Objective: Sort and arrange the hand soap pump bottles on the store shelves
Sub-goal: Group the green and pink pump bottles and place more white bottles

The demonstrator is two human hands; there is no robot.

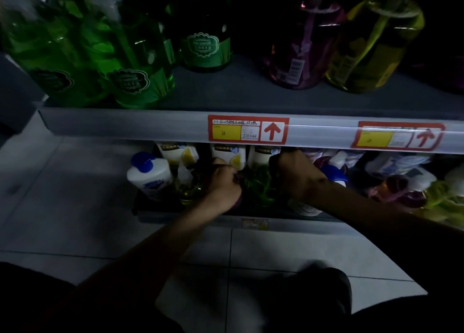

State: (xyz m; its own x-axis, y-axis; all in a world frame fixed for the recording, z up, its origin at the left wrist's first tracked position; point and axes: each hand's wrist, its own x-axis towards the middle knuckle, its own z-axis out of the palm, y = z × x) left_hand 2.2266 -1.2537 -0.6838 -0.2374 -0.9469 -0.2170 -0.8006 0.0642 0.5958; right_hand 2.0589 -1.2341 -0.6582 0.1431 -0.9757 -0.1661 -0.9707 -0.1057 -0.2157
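Beyond a dark knee (321, 290), left hand (223, 182) and right hand (296, 177) bracket the green bottle (256, 184) on the bottom shelf (200, 218), equally close, fingers curled; actual grip too dim to tell.

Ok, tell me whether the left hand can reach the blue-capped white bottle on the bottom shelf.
Probably yes. The white bottle stands at the shelf's open left end; the left hand is close, though a yellow bottle stands between them.
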